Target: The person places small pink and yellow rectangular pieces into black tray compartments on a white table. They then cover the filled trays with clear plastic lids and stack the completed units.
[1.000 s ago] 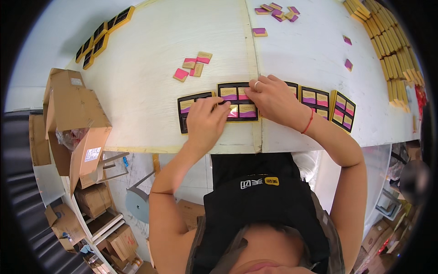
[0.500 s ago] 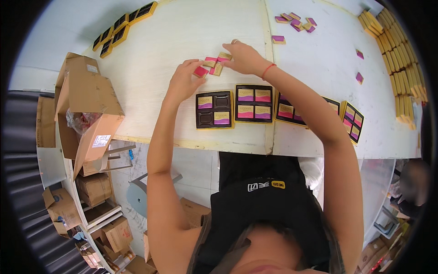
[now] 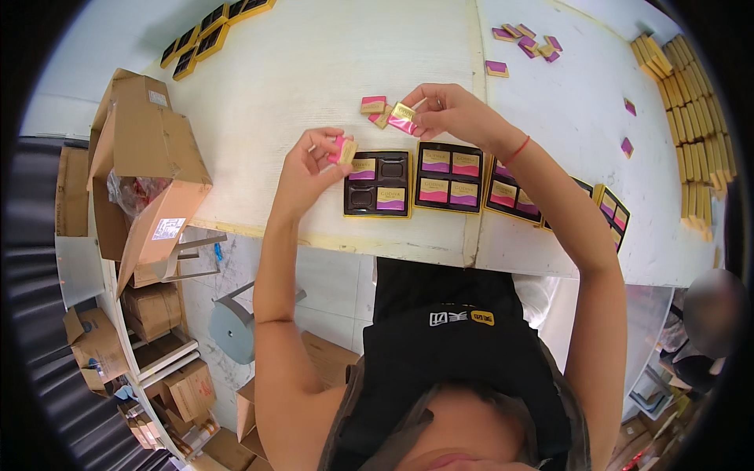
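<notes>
My left hand point(image 3: 306, 169) pinches a pink-and-gold wrapped chocolate point(image 3: 342, 151) just above the upper left corner of a black gift box point(image 3: 361, 210) with a gold rim. Two purple-and-gold chocolates sit diagonally in that box; its upper right and lower left wells are bare. Farther off, my right hand point(image 3: 448, 111) is closed on another pink-and-gold chocolate point(image 3: 403, 118). Loose pink-and-gold chocolates point(image 3: 373, 104) lie beside it on the table. To the right, a neighbouring box point(image 3: 448, 206) holds pink and purple chocolates in all its wells. My right forearm partly hides further boxes.
Purple-and-gold chocolates point(image 3: 528, 45) are scattered at the far right. Stacked gold boxes point(image 3: 691, 118) line the right edge, and black-and-gold boxes point(image 3: 210, 39) stand far left. An opened carton point(image 3: 169, 149) leans by the table's left side. A round stool point(image 3: 230, 334) stands below.
Both hands have lifted pink chocolates off the loose group. My left hand has come nearer to the part-filled box; my right hand has shifted slightly right and toward me.
</notes>
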`<state>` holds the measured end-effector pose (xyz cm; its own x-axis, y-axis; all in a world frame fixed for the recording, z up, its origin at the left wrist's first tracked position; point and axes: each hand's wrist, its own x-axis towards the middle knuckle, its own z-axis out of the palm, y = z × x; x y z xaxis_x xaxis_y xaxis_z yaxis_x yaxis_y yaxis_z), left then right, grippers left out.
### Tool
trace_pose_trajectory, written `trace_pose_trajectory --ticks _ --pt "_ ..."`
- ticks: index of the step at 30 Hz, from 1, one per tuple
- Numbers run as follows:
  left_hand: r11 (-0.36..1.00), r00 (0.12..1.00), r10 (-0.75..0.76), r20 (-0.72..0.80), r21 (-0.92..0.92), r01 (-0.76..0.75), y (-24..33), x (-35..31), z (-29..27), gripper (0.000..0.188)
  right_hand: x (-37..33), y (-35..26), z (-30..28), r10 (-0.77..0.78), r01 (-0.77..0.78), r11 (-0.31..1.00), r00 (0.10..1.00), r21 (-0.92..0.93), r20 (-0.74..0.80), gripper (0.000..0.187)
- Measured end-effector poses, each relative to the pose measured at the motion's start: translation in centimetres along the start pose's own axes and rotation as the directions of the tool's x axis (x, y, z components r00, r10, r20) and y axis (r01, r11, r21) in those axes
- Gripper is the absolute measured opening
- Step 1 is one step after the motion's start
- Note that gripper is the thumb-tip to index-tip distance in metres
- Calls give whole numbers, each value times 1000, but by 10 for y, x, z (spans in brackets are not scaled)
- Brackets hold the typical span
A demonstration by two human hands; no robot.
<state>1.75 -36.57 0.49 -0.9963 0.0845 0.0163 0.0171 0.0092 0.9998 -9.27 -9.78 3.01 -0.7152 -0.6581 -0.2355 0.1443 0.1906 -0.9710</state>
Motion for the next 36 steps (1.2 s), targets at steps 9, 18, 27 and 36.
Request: trace_pose_trajectory --ticks 9,18,27,36 --pt "992 1000 1 31 -125 3 3 -39 11 37 -14 9 48 -243 233 877 969 -420 29 12" --pt "983 979 95 -178 173 -64 1 -50 21 38 -20 16 60 -433 371 551 893 -748 123 14" --pt "518 834 506 -222 851 -88 -26 -52 71 39 -32 29 71 -560 361 151 798 -920 221 15" --pt "463 903 430 27 852 -246 -31 -69 68 58 -62 34 86 -447 278 110 872 -954 202 44"
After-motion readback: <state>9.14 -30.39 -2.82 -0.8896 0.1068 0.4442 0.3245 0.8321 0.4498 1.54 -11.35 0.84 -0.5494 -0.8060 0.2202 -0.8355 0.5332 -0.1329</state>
